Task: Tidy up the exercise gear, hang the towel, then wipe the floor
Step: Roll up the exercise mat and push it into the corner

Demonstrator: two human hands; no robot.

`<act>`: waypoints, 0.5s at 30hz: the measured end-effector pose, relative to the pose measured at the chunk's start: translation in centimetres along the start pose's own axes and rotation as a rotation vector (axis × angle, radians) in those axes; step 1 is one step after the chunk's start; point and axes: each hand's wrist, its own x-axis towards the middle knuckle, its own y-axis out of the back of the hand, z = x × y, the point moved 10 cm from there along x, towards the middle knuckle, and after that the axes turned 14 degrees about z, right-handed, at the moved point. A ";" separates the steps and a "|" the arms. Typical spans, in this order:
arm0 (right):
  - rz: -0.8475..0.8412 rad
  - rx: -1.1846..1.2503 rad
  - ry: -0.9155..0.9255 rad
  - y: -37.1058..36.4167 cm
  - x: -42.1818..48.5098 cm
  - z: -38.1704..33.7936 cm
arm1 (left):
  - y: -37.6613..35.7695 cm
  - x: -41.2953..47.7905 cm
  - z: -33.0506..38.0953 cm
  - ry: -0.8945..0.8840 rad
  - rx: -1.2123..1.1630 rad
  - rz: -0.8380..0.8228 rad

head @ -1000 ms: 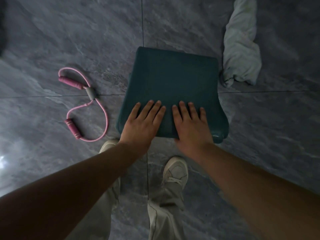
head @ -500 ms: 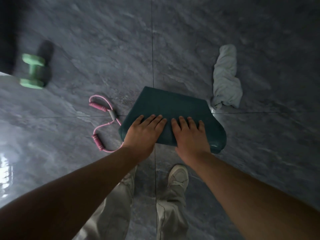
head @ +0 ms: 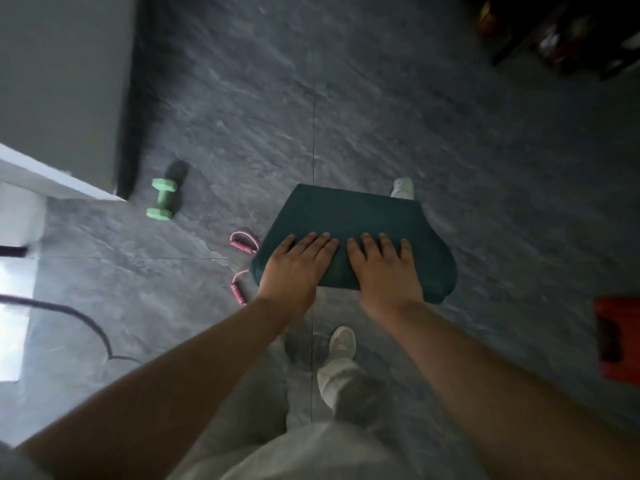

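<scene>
Both hands hold the near edge of the folded dark green exercise mat: left hand and right hand side by side, fingers flat on top (thumbs hidden). I see it partly covering the pink figure-eight resistance band and the white cloth towel on the grey stone floor. The small green dumbbell lies apart, left.
</scene>
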 end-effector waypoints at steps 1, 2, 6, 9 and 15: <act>0.025 -0.012 -0.005 2.5 -0.4 -0.2 | 2.4 0.1 0.2 -0.006 0.005 0.023; 0.047 -0.023 -0.011 4.7 -0.7 -0.3 | 4.7 0.3 0.4 -0.012 0.014 0.044; 0.121 -0.040 -0.007 12.0 -0.9 -1.4 | 11.8 1.2 0.3 -0.014 0.048 0.127; 0.164 -0.041 0.019 15.4 -0.3 -2.0 | 14.9 1.9 -0.3 0.006 0.072 0.151; 0.191 -0.019 0.044 17.4 2.2 -0.4 | 16.4 5.2 -0.3 0.030 0.141 0.073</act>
